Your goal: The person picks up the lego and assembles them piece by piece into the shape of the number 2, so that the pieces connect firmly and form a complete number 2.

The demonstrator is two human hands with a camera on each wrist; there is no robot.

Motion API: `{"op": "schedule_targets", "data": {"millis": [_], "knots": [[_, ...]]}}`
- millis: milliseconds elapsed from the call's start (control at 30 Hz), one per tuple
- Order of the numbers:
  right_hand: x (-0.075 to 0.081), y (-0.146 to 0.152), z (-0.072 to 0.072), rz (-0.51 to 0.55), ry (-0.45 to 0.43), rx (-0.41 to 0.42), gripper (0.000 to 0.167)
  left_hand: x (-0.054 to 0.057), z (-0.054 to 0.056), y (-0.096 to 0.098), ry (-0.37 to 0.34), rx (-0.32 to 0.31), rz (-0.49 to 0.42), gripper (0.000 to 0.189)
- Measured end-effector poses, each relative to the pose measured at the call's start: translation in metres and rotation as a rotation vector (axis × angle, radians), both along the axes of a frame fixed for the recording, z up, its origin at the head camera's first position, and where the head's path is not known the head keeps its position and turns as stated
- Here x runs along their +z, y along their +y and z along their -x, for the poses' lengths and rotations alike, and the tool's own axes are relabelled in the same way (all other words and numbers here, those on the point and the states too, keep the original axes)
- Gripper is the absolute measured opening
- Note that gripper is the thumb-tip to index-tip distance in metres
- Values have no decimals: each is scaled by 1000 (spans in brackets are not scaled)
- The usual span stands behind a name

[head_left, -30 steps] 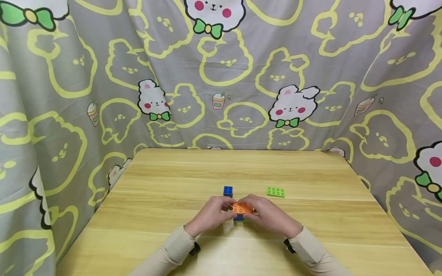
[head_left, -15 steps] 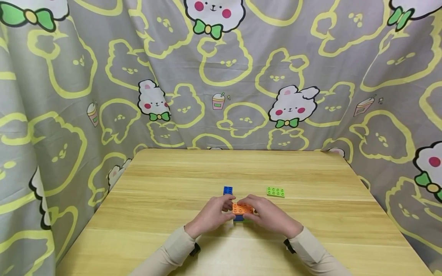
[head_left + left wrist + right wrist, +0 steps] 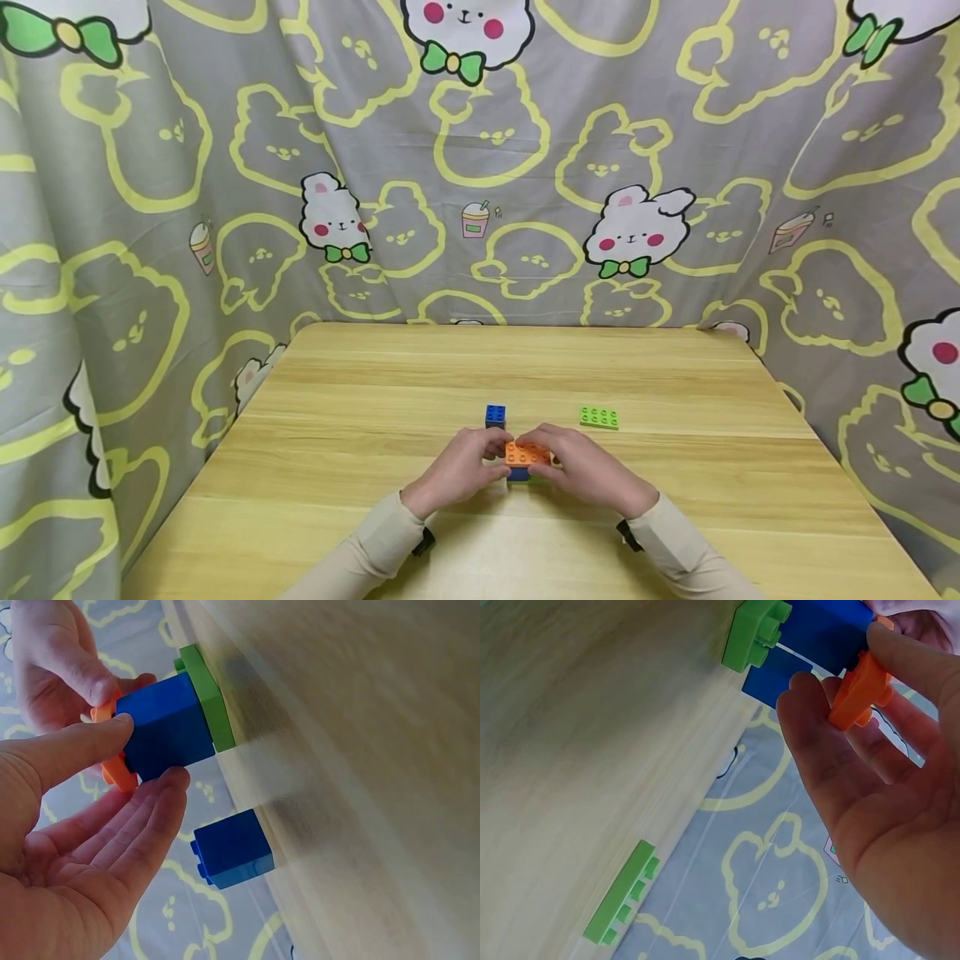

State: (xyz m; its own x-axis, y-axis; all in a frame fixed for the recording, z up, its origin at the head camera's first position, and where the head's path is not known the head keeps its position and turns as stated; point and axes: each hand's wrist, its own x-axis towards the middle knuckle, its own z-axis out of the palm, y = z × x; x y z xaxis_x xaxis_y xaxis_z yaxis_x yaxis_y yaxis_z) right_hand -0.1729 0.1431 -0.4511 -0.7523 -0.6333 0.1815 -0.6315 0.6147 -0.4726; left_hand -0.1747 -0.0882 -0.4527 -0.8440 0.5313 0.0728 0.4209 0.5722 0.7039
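A small stack of toy building bricks stands between the hands. Its base is a flat green brick [image 3: 208, 697] on the table. A blue brick [image 3: 165, 727] sits on one end of that base, topped by a flat orange brick [image 3: 522, 455] that juts out to the right. My left hand [image 3: 465, 462] has its thumb and fingertips on opposite sides of the blue brick, close under the orange one. From the right, my right hand [image 3: 592, 467] holds the orange brick, thumb at the near side and fingers at the far side, partly covering its right end.
Just behind the left hand stands another blue brick [image 3: 495, 414], apart from the stack. A second flat green brick [image 3: 598, 417] lies farther back to the right on the wooden table [image 3: 360, 375]. A patterned curtain [image 3: 540, 208] hangs around the table's back and sides.
Both hands stay at the stack with almost no visible movement. The loose bricks have not moved.
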Motion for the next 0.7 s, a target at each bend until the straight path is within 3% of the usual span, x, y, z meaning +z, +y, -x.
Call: {"op": "schedule_targets", "data": {"millis": [333,700], "knots": [[-1,0,1,16,-16,-2,33,0,2,-1,-41,-19,-29,28],[0,0,1,-2,7,7,31,0,1,-2,-2,-27,-8,33]]}}
